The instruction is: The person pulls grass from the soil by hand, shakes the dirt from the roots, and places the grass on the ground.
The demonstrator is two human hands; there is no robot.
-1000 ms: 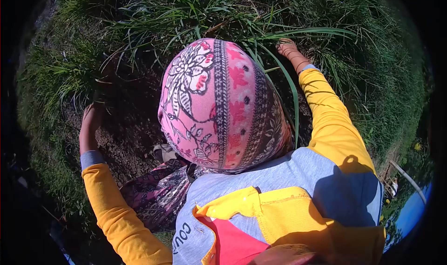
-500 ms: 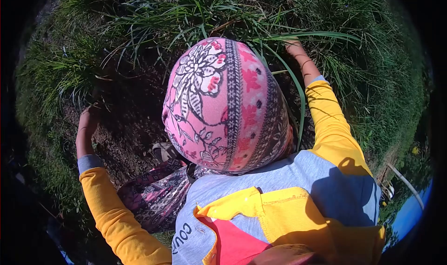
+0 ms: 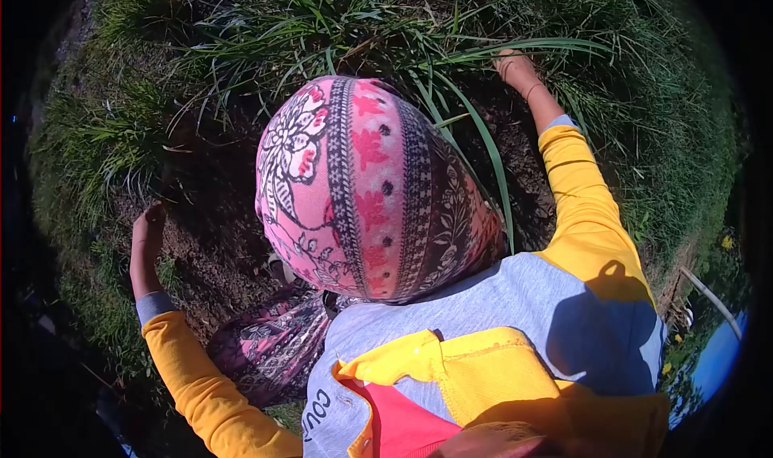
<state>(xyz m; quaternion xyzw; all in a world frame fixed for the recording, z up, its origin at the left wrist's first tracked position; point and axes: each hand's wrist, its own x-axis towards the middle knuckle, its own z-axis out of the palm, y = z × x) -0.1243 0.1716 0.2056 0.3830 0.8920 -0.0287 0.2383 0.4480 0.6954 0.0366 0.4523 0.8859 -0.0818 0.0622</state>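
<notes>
My right hand (image 3: 518, 71) is at the upper right, low in a clump of grass. Its fingers look closed at the long green grass blades (image 3: 555, 45), some of which arch out to the right; the fingertips are partly hidden. At the left, my left hand (image 3: 148, 231) is in shade beside bare dark soil (image 3: 217, 252), just below a grass tuft (image 3: 129, 140). Its fingers are too dark to read. Between the arms, a head in a pink floral headscarf (image 3: 362, 192) covers much of the ground. Both sleeves are yellow with grey cuffs.
Dense grass (image 3: 644, 120) spreads along the top and right. A patterned pink and black cloth (image 3: 274, 345) lies by the body at lower left. A pale stick or pipe (image 3: 713, 301) and something blue (image 3: 721, 357) show at the right edge.
My right hand has moved up, and the long grass blades have shifted with it. My left hand has dropped slightly away from the tuft. The headscarf has turned and shifted left.
</notes>
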